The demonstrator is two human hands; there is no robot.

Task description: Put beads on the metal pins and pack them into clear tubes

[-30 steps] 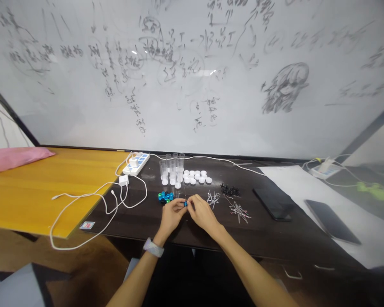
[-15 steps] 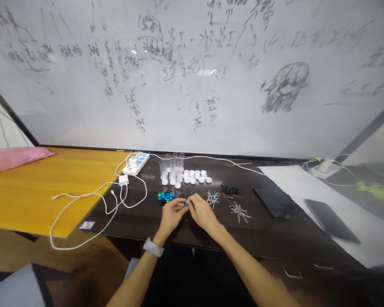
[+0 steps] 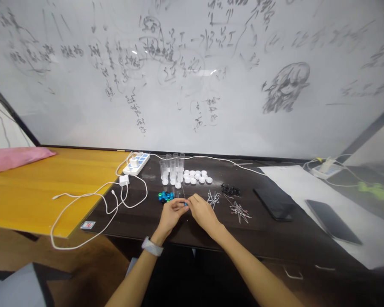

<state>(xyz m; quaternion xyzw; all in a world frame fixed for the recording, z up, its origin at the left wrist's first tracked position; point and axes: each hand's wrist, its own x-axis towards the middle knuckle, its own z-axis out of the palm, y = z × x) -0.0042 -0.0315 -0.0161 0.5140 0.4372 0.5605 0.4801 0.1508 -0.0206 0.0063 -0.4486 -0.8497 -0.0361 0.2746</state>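
Observation:
My left hand and my right hand meet over the dark tabletop, fingertips pinching a small blue bead between them. The bead is mostly hidden by my fingers. A thin pin seems to rise from that spot, though I cannot tell if it passes through the bead. Just left of my left hand lies a cluster of shiny blue and green beads. Several bundled wire pins lie just beyond my right hand.
Behind my hands stand clear plastic tubes and white round caps. To the right lie small black parts, loose pins and a phone. White cables and a power strip lie to the left.
My hands have shifted slightly, with the fingers closing a little more over the blue bead. The items on the table have not moved.

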